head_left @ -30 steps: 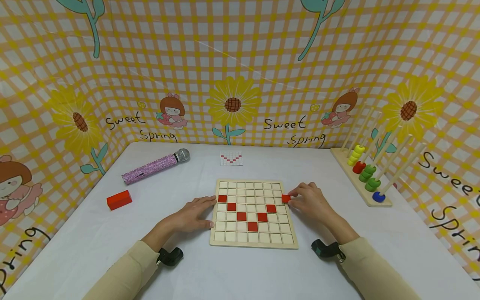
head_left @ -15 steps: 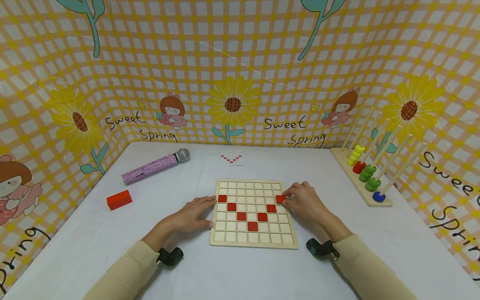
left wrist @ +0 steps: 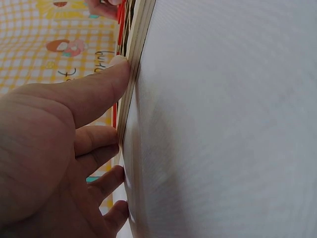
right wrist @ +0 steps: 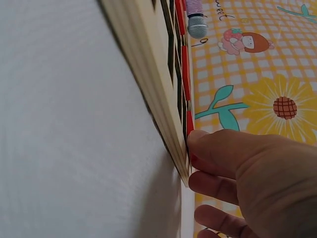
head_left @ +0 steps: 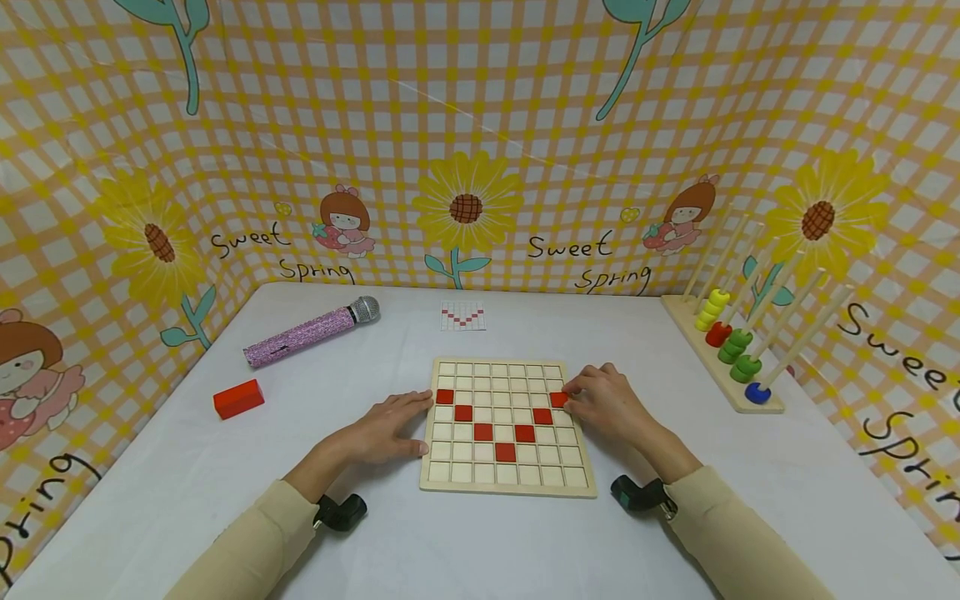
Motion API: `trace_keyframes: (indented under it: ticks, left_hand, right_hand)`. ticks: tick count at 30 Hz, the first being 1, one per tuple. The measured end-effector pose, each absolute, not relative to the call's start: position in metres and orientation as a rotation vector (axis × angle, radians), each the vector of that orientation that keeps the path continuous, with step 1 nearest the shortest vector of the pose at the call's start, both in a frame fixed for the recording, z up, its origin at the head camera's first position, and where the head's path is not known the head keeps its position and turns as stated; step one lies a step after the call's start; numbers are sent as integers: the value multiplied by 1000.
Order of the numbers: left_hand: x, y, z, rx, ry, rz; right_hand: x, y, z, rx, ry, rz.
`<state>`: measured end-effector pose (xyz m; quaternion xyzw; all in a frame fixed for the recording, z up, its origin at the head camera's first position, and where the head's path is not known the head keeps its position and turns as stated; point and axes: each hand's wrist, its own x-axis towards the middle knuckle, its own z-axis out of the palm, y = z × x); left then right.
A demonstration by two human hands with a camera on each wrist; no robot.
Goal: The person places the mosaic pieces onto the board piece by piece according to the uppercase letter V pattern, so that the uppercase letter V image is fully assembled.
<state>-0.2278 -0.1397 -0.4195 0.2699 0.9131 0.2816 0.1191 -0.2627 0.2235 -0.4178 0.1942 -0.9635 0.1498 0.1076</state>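
Observation:
A square wooden grid board (head_left: pixel 507 490) lies on the white table, several red square tiles (head_left: pixel 505 452) set in its cells as a V. At the right end of that V my right hand (head_left: pixel 611 406) pinches one more red tile (head_left: pixel 558 400) over the rightmost column. In the right wrist view the thumb (right wrist: pixel 208 144) covers part of that tile. My left hand (head_left: pixel 384 431) touches the board's left edge with thumb and fingers extended and spread; the left wrist view shows its fingertips against the wooden edge (left wrist: pixel 133 74).
Behind the board lies a small card (head_left: pixel 463 317) printed with a red V on a grid. A glittery pink microphone (head_left: pixel 307 336) and a red rectangular block (head_left: pixel 239 400) are on the left. To the right stands a peg abacus (head_left: pixel 738 375) with coloured beads.
My right hand has moved left with the red tile, from the board's right edge onto the rightmost column. The left hand and the board have stayed still.

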Motion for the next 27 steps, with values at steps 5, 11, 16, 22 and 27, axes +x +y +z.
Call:
trace_keyframes:
  ticks: [5, 11, 16, 22, 27]
  left_hand:
    - [-228, -139, -419, 780, 2667, 826]
    - [-229, -140, -421, 775, 2672, 821]
    - [-229, -140, -422, 774, 2672, 820]
    - [-229, -139, -420, 761, 2670, 817]
    - [-228, -140, -420, 744, 2669, 815]
  right_hand:
    - [-263, 223, -418, 561, -2852, 441]
    - [-262, 223, -417, 570, -2849, 450]
    - [-260, 224, -415, 582, -2830, 477]
    - [-256, 226, -410, 544, -2819, 526]
    - [-252, 225, -406, 558, -2790, 508]
